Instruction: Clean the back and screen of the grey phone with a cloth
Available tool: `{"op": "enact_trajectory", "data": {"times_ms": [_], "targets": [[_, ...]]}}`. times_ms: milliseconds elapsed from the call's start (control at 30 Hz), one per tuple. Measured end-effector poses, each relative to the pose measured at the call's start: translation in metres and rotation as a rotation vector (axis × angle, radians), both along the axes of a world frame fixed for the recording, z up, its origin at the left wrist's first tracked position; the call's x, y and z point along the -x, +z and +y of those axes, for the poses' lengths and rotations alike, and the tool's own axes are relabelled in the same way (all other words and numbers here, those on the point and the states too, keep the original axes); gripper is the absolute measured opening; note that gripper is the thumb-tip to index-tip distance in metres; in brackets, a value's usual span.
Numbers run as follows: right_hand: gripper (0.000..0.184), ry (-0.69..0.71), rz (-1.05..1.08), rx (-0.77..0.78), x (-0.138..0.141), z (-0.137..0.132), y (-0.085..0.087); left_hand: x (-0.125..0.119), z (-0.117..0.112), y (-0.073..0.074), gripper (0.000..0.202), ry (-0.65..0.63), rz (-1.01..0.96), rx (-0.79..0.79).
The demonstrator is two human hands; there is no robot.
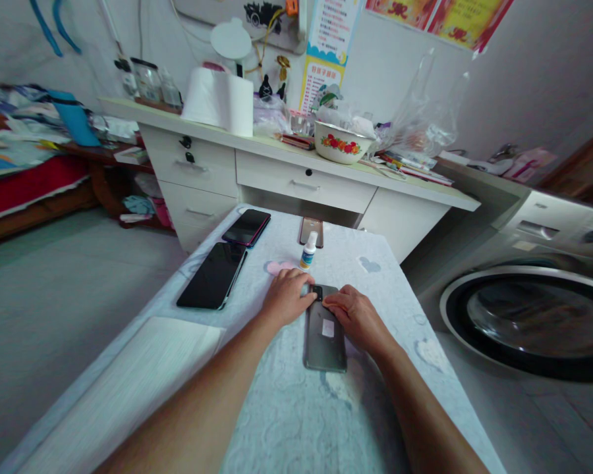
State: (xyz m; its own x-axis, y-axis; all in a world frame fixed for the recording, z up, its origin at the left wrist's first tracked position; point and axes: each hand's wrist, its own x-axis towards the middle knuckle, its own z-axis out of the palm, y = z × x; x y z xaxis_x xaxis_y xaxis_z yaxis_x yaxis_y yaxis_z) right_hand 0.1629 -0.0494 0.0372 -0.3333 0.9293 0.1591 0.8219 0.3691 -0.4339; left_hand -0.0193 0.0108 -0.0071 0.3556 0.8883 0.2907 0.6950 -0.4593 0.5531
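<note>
On the cloth-covered tabletop (281, 421), your left hand (287, 296) and right hand (354, 316) sit half-curled, touching the gray phone (325, 349), back up, at its camera end; can't tell if either grips. Spray bottle (308, 253) stands just beyond.

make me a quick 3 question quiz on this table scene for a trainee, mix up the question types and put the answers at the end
1. Multiple choice: where does the small white-capped bottle stand?
A. In the flowered bowl
B. On the cloth-covered table
C. On the washing machine

2. True or false: the grey phone lies with its camera side up.

3. Short answer: which hand is nearer the two dark-screened devices?

Key
1. B
2. True; the camera block shows on its upper face.
3. The left hand.
</note>
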Motion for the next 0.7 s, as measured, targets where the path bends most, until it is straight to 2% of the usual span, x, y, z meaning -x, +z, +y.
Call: {"op": "enact_trajectory", "data": {"times_ms": [367, 700], "targets": [[0.025, -0.162, -0.132, -0.011, 0.011, -0.001, 0.0, 0.0, 0.0, 0.001, 0.021, -0.002, 0.007, 0.004], [0.024, -0.287, -0.128, -0.135, 0.015, 0.022, -0.023, 0.0, -0.001, 0.001, 0.02, -0.001, 0.01, -0.009]]}}
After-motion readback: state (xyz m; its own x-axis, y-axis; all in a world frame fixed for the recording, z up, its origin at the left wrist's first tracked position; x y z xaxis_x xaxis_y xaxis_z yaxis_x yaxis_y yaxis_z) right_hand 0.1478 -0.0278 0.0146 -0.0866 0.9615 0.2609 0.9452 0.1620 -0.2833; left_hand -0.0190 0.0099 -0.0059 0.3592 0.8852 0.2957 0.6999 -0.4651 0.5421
